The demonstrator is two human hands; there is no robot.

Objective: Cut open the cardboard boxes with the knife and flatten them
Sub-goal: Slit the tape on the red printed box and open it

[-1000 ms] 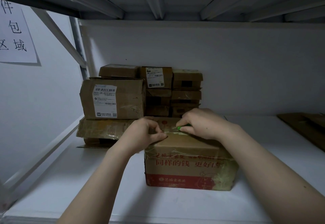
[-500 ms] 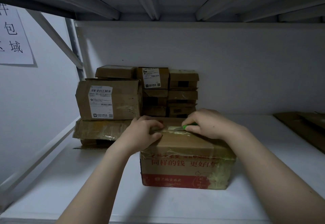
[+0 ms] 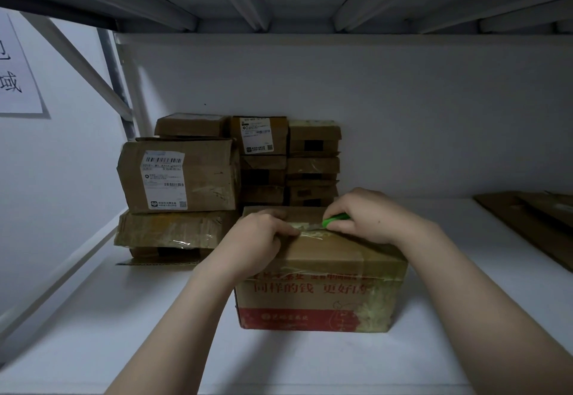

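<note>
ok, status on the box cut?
Right hand grips green knife, blade on top tape. Left hand braces printed cardboard box, thumb near blade. Flaps not yet open.

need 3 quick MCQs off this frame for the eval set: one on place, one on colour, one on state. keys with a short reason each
1. Where is the stack of boxes relative to the front box?
A. behind it, to the left
B. on top of it
C. in front of it

2. What colour is the handle of the knife?
A. red
B. black
C. green

3. The top of the front box is:
A. flattened out
B. closed, flaps down
C. open, flaps standing up

Key:
1 A: the stack stands farther back and left of the front box.
2 C: a green handle shows in the grip of the right hand.
3 B: the flaps lie flat, with tape along the seam.
</note>
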